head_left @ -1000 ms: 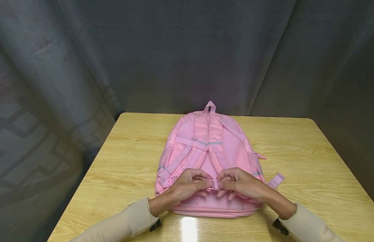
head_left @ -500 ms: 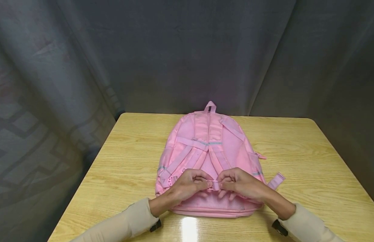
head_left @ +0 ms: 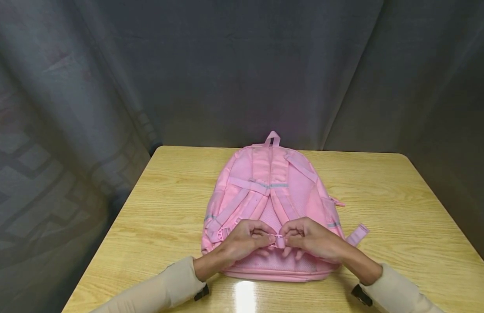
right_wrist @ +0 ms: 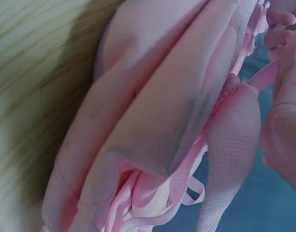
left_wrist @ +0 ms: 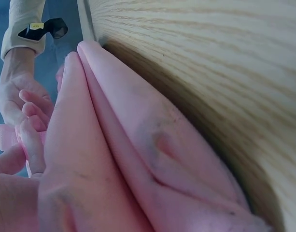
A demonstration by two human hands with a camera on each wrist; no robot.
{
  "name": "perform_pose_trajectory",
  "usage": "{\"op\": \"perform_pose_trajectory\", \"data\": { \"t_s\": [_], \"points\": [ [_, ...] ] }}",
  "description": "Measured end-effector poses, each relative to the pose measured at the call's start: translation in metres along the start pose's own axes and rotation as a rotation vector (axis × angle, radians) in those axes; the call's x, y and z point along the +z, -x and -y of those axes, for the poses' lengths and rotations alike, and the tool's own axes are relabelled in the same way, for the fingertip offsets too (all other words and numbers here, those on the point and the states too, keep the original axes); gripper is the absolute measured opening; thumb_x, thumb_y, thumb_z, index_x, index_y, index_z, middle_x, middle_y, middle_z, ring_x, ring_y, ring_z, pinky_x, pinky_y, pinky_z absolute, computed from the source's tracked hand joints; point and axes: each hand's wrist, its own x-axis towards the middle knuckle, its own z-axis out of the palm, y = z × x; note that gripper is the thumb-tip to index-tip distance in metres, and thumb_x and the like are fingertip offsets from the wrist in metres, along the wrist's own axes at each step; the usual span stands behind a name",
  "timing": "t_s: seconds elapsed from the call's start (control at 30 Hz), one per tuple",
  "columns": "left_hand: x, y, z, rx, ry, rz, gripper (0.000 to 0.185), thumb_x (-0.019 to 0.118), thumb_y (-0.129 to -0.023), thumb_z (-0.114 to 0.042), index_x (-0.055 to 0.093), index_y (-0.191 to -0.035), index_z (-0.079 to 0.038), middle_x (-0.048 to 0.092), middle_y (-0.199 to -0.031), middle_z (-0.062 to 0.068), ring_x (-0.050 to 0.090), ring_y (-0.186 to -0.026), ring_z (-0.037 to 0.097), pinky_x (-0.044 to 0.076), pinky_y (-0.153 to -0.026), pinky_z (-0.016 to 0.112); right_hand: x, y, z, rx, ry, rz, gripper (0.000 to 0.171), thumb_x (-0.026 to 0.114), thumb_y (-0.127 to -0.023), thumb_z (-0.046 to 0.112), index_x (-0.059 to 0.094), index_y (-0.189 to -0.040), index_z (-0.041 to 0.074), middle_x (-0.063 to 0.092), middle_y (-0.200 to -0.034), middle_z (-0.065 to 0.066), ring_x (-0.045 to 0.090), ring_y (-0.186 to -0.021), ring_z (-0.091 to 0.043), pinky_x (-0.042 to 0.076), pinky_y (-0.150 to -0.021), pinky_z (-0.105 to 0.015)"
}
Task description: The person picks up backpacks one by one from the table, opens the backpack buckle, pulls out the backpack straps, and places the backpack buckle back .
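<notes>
Left hand: fingers curled, pinching one half of a small pink buckle. Right hand: fingers curled likewise, pinching the other half. We note the two hands almost knuckle to knuckle, the buckle between them; whether its halves are snapped together or merely butted we cannot tell.

Backpack: directly under both hands, lying back-side up on the table, its bottom edge nearest the wrists and its hanging loop on the far side of them. Pink woven fabric, soft and slack; the wrist views show it folding in loose rolls against the wood. We judge it light and limp, likely to sag if lifted by one corner. The best holds are the hanging loop or the shoulder straps; the buckle itself is a fingertip grip only.

Shoulder straps: two padded bands running away from the hands, joined by a cross strap with a grey stretch. Mesh padding lies just below the hands, dimpled in texture. A loose strap end sticks out beyond the right hand.

Table: pale wood grain, glossy, rounded corners. Beige sleeves cover both forearms. A dark grey curtain hangs behind.
</notes>
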Motion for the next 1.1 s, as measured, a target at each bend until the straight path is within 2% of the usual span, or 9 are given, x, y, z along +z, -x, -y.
{"op": "perform_pose_trajectory", "data": {
  "t_s": [0.1,0.3,0.43,0.77,1.1],
  "points": [
    [0.0,0.0,0.0,-0.002,0.014,-0.006,0.02,0.067,-0.091,-0.001,0.066,-0.109,0.008,0.072,-0.091,0.013,0.069,-0.073,0.018,0.064,-0.071,0.032,0.0,0.001,0.0,0.016,-0.03,-0.012,0.015,0.057,-0.097,0.005,0.061,-0.106,-0.007,0.07,-0.088,-0.018,0.071,-0.078,-0.021,0.063,-0.062,-0.032],
    [0.0,0.001,-0.001,-0.011,0.034,-0.025,0.02,0.067,-0.091,-0.001,0.066,-0.109,0.007,0.073,-0.091,0.016,0.07,-0.076,0.018,0.064,-0.072,0.032,0.002,0.001,-0.003,0.077,-0.155,-0.047,0.019,0.061,-0.096,0.009,0.057,-0.108,-0.005,0.069,-0.089,-0.012,0.07,-0.081,-0.02,0.064,-0.07,-0.031],
    [0.001,0.001,-0.001,-0.004,0.033,-0.022,0.02,0.067,-0.091,-0.002,0.066,-0.109,0.007,0.073,-0.092,0.017,0.07,-0.077,0.018,0.064,-0.072,0.032,0.002,0.0,-0.006,0.075,-0.185,-0.046,0.016,0.059,-0.097,0.009,0.057,-0.107,-0.004,0.07,-0.091,-0.011,0.071,-0.085,-0.02,0.063,-0.072,-0.031],
    [0.0,0.001,0.0,0.009,0.026,-0.007,0.02,0.066,-0.092,-0.002,0.065,-0.11,0.007,0.073,-0.094,0.017,0.07,-0.077,0.019,0.064,-0.073,0.033,0.001,0.0,-0.01,0.012,-0.146,-0.027,0.015,0.058,-0.098,0.01,0.061,-0.105,-0.003,0.071,-0.089,-0.014,0.069,-0.079,-0.017,0.063,-0.066,-0.029],
    [0.0,-0.001,0.0,-0.003,0.035,-0.001,0.02,0.067,-0.091,-0.002,0.065,-0.108,0.008,0.072,-0.093,0.015,0.071,-0.076,0.018,0.064,-0.072,0.033,0.002,0.0,-0.008,-0.027,-0.038,-0.034,0.018,0.059,-0.098,0.011,0.062,-0.103,-0.006,0.07,-0.086,-0.019,0.069,-0.075,-0.018,0.063,-0.061,-0.038]
  ]
}}
